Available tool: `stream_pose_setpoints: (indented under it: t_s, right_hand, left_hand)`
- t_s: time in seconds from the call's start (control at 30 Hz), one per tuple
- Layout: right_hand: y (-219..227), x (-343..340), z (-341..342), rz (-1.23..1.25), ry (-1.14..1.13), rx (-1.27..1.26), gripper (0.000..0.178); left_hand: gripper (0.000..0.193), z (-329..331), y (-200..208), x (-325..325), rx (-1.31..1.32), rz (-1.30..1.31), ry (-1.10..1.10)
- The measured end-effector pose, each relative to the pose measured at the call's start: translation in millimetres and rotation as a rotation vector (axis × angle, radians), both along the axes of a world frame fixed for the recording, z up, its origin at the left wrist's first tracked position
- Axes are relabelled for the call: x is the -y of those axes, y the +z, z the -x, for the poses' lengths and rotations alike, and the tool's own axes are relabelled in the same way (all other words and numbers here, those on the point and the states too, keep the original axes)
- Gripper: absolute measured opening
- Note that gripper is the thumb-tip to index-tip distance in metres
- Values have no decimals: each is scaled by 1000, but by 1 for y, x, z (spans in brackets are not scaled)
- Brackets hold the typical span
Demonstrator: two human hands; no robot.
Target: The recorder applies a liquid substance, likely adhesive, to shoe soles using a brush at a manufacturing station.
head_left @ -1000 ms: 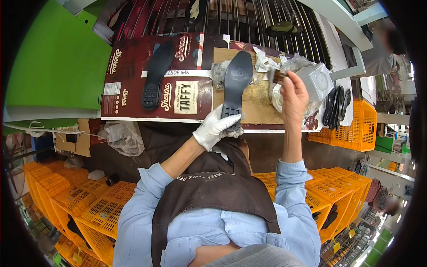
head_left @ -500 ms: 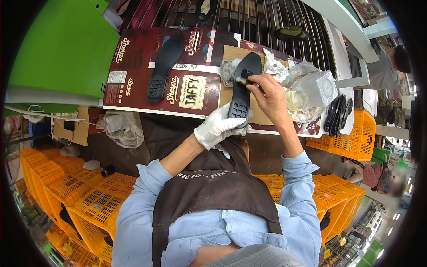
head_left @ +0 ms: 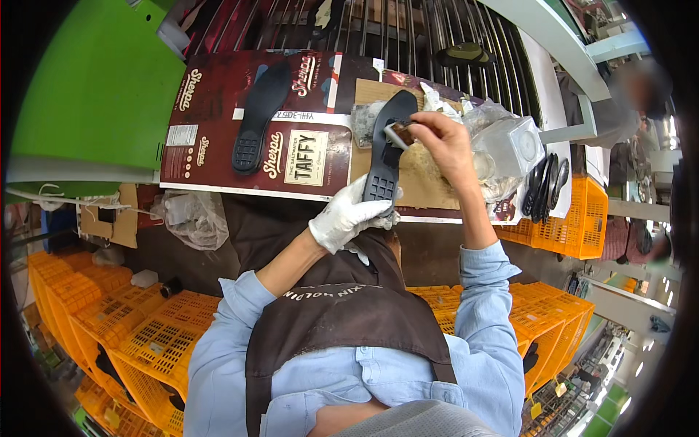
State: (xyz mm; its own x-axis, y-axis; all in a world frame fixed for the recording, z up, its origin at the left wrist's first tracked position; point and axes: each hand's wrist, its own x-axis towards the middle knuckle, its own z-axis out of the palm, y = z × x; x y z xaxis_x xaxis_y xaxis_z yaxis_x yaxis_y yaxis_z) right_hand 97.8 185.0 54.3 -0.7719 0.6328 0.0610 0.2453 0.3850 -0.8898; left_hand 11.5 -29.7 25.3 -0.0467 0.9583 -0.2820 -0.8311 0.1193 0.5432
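Observation:
My left hand (head_left: 342,220), in a white glove, is closed around the heel end of a black shoe sole (head_left: 380,166). The sole is held tilted over the bench edge, toe end pointing away, with a gridded heel facing up. Bare, my right hand (head_left: 448,149) pinches a small brush-like tool (head_left: 398,135) with a pale, flat end and a brown part. That pale end is at the forefoot of the sole; whether it touches cannot be told. Left of it, a second black sole (head_left: 262,113) lies on a flattened dark red carton (head_left: 218,156).
Brown cardboard (head_left: 422,191) lies under the work. A clear plastic container (head_left: 518,144) and crumpled white paper (head_left: 445,105) sit at the right. Several dark soles (head_left: 547,186) stand beyond. Metal rollers (head_left: 408,44) run behind; orange crates (head_left: 171,324) surround me.
My right hand has turned, so the tool's pale end now shows more fully over the forefoot. The left hand still grips the heel; the whole view has shifted slightly.

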Motion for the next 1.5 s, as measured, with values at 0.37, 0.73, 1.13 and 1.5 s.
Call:
stream_pose_setpoints:
  t_s: [0.37,0.73,1.13,1.5]
  right_hand:
    - [-7,-32,13,-320,-27,68,19]
    - [-3,-82,26,-509,-172,100,20]
    - [5,-89,51,-312,-146,77,19]
    - [19,-61,71,-89,358,52,18]
  left_hand:
    - [42,8,7,7,-16,-23,-2]
    - [52,24,17,5,-33,-37,-49]
    - [55,32,20,17,-25,47,88]
    - [57,39,22,18,26,41,103]
